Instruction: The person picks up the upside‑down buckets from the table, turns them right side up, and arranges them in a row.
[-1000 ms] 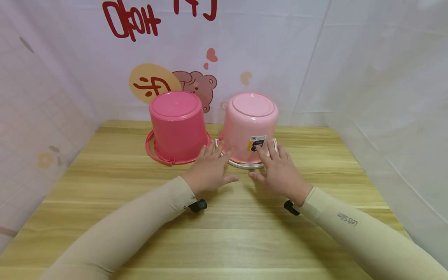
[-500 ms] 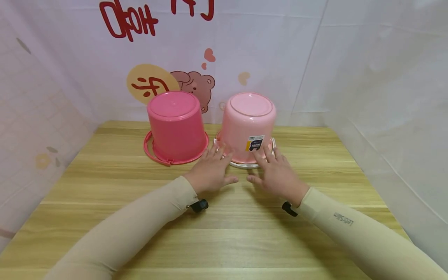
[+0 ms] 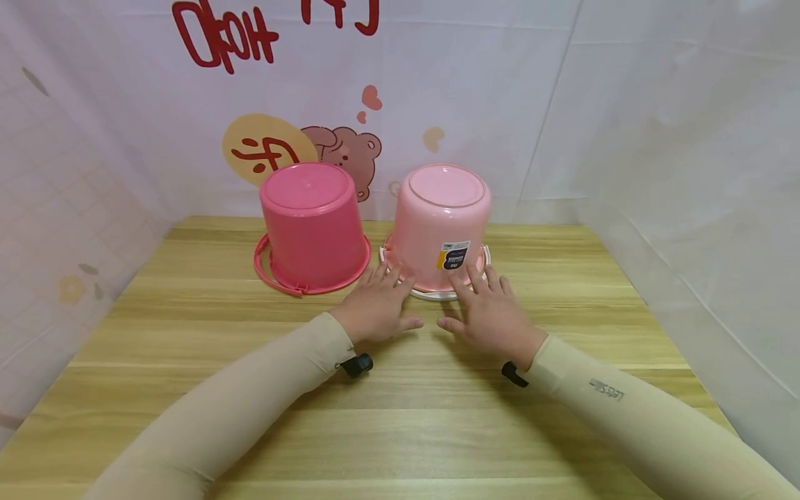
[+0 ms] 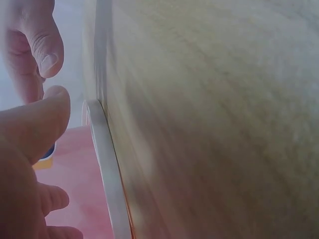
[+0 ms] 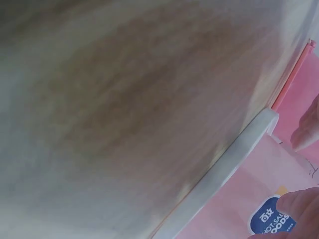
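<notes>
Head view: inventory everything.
Table: 1, tan, below
Left bucket: 1, hot pink, upturned on table
Right bucket: 1, pale pink, upturned on table
Handles: 2, white and hot pink, bucket rims
Label: 1, blue and yellow, right bucket
Wall coverings: 3, whitish, back and sides
Wall prints: several, red, brown, yellow, back
Wrist devices: 2, black, wrists
Sleeves: 2, beige, forearms
Left grip: 1, bare hand, by right bucket
Right grip: 1, bare hand, by right bucket

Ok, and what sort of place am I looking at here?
Perhaps a staged work booth; the wider room is out of view: a wood-grain table walled on three sides by pale sheeting, a cartoon bear printed at the back, and a dark pink bucket beside a light pink bucket, both upside down.
</notes>
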{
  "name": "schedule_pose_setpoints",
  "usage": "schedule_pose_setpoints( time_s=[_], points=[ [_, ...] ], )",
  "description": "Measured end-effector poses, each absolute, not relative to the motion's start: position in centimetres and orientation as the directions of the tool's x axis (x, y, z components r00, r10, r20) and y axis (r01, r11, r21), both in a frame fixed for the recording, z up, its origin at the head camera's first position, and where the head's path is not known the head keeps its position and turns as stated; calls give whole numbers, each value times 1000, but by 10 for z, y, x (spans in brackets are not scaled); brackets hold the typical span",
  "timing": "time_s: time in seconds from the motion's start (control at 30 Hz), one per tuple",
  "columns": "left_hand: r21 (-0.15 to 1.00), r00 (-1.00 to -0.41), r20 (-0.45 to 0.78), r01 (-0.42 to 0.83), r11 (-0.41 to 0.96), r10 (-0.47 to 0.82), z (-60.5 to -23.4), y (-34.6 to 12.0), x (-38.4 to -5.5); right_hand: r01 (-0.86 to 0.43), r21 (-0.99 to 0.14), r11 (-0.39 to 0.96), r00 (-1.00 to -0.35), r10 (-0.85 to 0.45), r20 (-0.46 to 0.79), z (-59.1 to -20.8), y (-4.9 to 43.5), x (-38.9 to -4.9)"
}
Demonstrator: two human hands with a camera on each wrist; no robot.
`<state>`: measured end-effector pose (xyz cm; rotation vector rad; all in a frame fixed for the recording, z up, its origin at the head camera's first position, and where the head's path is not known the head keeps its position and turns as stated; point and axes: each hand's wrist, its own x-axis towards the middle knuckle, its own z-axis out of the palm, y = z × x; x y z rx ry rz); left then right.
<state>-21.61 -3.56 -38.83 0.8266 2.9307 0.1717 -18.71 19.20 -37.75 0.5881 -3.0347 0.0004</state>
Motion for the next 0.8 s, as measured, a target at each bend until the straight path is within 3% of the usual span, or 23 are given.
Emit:
schedule_pose_setpoints(
  time_s=[0.5, 0.8],
  points=[
    [135, -803, -165, 557, 819, 573, -386, -30, -219, -360, 1, 933, -931, -359, -59, -387, 198, -196],
    [87, -801, -148, 573, 815, 580, -388, -27, -226, -370, 29, 929, -924, -364, -118, -392, 200, -203]
  ],
)
